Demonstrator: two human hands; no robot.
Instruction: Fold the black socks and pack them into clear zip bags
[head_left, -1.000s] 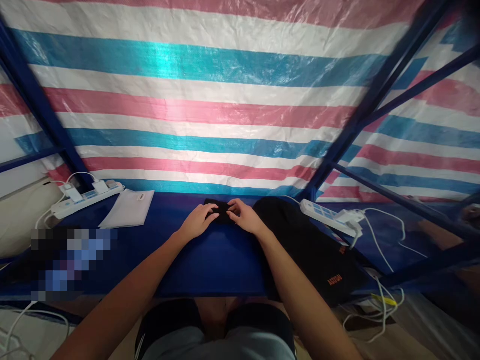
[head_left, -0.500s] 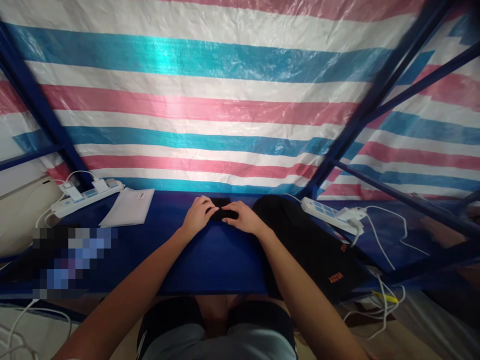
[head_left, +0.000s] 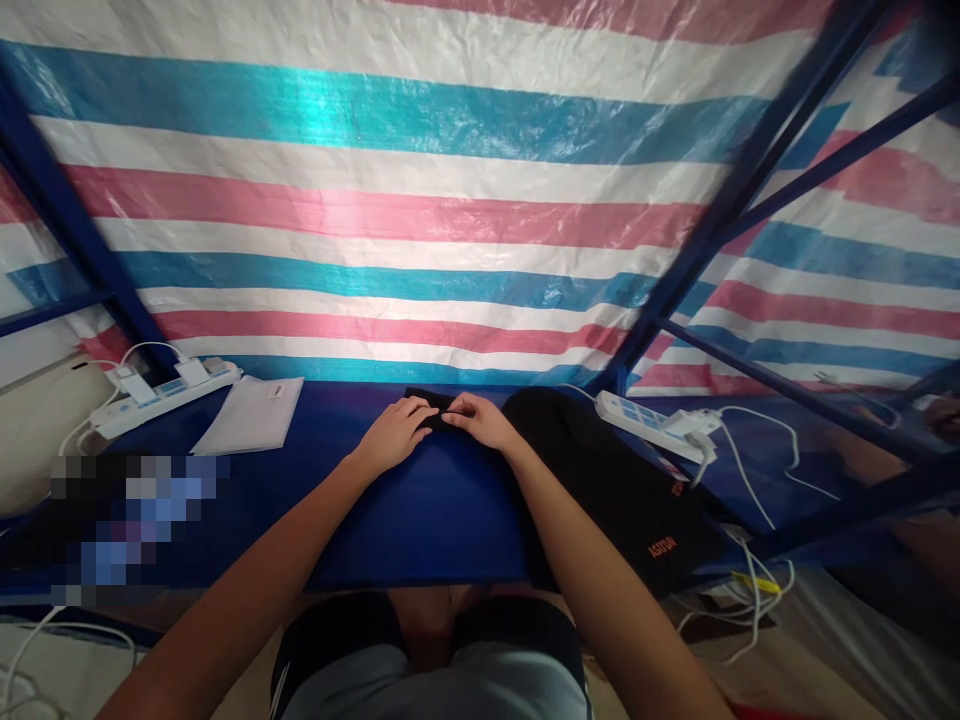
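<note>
A small folded black cloth [head_left: 448, 424] lies on the blue tabletop [head_left: 420, 530], near its far edge. My left hand [head_left: 395, 432] is closed on the left part of the cloth, fingers over its top and thumb at the near side. At the right end, my right hand [head_left: 484, 420] grips the cloth with bent fingers, index finger and thumb close together. The two hands' fingertips nearly meet over the cloth. Part of it is hidden beneath the fingers, so its exact kind does not show.
A larger black cloth [head_left: 592, 480] with orange lettering lies right of my right arm. White power strips stand at the left [head_left: 161, 398] and right [head_left: 652, 425], with cables. A pale flat packet [head_left: 251, 415] rests at the left. Behind hangs a striped plastic sheet [head_left: 390, 225].
My right hand has turned, its fingers bending more over the cloth. My left hand has shifted slightly left, and more of the cloth's far left corner shows. The view has shifted slightly.
</note>
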